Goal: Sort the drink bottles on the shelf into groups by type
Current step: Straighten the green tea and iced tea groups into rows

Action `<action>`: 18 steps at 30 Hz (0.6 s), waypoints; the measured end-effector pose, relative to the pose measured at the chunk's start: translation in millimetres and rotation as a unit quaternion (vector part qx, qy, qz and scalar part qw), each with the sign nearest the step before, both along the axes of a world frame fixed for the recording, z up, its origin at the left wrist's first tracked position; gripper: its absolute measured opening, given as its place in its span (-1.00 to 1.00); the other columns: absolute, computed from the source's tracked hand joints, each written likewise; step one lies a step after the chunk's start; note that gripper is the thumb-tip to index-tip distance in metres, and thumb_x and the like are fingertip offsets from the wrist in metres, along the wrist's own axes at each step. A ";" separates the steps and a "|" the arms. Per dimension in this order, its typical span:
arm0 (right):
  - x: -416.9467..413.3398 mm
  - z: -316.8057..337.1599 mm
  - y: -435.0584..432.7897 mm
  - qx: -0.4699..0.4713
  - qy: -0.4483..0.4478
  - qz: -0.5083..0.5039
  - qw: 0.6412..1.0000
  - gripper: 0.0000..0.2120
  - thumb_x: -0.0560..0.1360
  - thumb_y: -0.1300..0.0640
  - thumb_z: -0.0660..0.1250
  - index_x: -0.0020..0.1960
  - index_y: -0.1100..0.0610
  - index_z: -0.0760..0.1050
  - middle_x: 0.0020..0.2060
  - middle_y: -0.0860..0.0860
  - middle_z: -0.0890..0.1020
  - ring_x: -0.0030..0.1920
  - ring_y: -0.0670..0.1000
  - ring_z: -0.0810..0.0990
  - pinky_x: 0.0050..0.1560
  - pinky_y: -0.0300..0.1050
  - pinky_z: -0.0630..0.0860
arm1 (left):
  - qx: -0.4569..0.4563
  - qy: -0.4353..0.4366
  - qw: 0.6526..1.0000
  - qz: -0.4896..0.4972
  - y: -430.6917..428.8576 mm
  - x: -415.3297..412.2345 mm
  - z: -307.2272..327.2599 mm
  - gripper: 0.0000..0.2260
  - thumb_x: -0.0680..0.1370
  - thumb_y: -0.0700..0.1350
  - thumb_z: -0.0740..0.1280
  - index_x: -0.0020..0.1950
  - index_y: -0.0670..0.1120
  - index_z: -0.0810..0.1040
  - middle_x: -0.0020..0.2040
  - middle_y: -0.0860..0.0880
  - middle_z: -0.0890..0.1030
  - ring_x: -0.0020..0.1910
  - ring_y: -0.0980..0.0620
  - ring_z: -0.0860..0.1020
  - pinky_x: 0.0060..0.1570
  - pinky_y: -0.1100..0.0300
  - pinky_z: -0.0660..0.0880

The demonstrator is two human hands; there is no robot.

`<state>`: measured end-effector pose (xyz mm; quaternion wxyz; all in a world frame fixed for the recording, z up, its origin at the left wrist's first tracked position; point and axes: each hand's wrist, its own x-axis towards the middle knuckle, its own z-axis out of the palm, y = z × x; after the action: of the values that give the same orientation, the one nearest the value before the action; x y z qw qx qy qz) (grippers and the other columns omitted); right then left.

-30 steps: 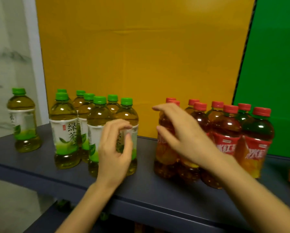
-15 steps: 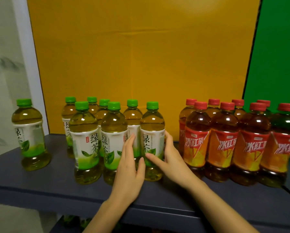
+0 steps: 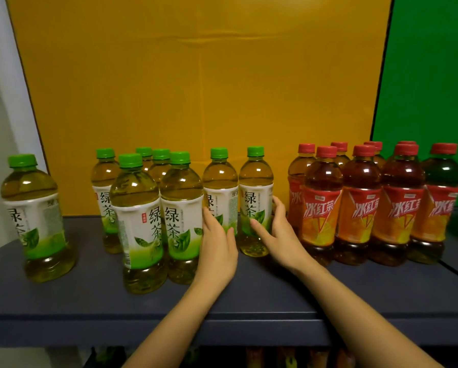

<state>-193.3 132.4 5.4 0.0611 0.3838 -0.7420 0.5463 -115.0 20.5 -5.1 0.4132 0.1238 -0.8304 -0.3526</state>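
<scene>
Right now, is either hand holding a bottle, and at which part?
The right hand grips the rightmost green tea bottle around its label. The left hand rests flat against the neighbouring bottle.

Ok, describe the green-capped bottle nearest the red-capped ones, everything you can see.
The green tea bottle is clear plastic with a green screw cap, a yellow-green drink inside and a white label with dark characters and green leaves. It stands upright on the dark shelf, at the right end of the green-capped group, apart from the red-capped bottles. The right hand holds its lower half, thumb across the front, fingers round the right side.
</scene>
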 end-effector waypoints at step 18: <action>-24.6 -12.9 -11.0 -0.006 -0.040 -0.037 0.998 -0.30 0.43 0.17 0.41 0.38 0.07 0.04 0.28 -0.01 0.33 0.32 -0.04 0.35 0.33 -0.08 0.37 | 0.181 -0.014 0.983 0.006 -9.0 -36.0 10.9 -0.28 0.42 -0.14 0.45 0.41 -0.28 0.11 0.41 -0.22 0.29 0.40 -0.11 0.26 0.34 0.16 0.18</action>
<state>-217.9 121.4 -7.5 0.0539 0.3331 -0.7545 0.5629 -151.1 11.6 5.8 0.3745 0.2063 -0.7579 -0.4928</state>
